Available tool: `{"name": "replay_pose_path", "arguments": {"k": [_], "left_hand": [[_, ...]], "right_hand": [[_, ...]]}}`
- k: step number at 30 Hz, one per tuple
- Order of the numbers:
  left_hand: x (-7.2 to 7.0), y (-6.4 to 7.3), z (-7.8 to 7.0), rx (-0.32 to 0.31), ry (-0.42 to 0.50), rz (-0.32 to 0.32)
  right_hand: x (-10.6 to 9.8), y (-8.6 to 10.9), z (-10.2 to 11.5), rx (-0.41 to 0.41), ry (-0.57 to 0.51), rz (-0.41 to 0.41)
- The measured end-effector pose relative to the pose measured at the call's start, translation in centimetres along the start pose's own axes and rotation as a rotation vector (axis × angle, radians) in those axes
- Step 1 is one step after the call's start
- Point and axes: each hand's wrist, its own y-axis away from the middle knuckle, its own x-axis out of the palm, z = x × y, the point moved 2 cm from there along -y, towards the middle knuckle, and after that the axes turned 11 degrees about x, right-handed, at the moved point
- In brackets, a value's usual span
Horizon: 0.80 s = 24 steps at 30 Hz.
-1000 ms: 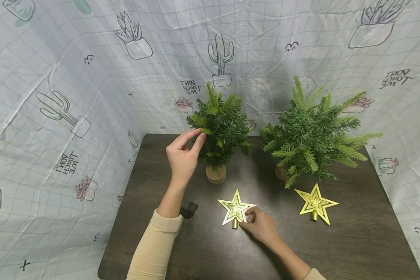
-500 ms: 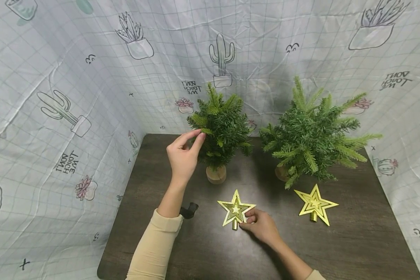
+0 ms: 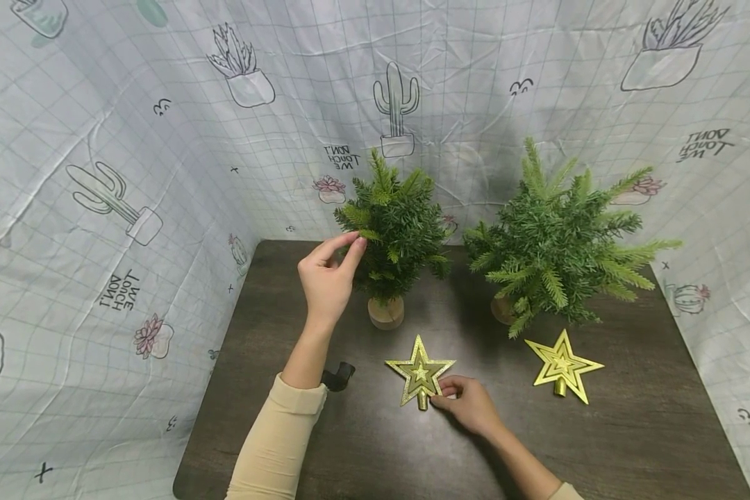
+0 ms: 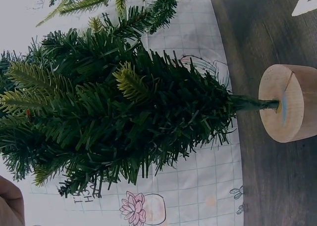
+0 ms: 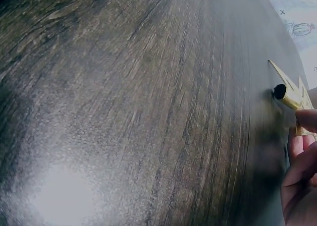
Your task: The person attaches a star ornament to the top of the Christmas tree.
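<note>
My left hand (image 3: 328, 283) is at the left side of a small artificial Christmas tree (image 3: 400, 222), thumb and forefinger pinching a branch tip. The tree stands upright on a round wooden base (image 3: 386, 314); in the left wrist view only part of that hand (image 4: 10, 206) shows at the corner. My right hand (image 3: 471, 406) pinches the lower right point of a gold star tree topper (image 3: 420, 375) between thumb and fingers. Its hollow socket (image 5: 281, 92) shows dark in the right wrist view, with the star held above the dark wood table (image 3: 362, 444).
A bushier artificial tree (image 3: 562, 243) stands at the right, its base mostly hidden. Before it lies a second gold star topper (image 3: 562, 364). A black object (image 3: 339, 376) is beside my left wrist. Printed cloth (image 3: 275, 160) hangs behind and beside the table.
The star topper in my right hand has turned slightly, its top point leaning left and its socket shifting right. My left hand stays at the same branch.
</note>
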Motion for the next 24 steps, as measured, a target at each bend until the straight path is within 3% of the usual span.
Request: {"name": "replay_pose_path", "arguments": {"k": [6, 24], "left_hand": [[-0.01, 0.07, 0.05, -0.004, -0.001, 0.003], [0.03, 0.1, -0.03, -0.003, 0.004, -0.006]], "right_hand": [[-0.04, -0.01, -0.09, 0.01, -0.033, 0.012], [-1.0, -0.15, 0.65, -0.099, -0.121, -0.042]]}}
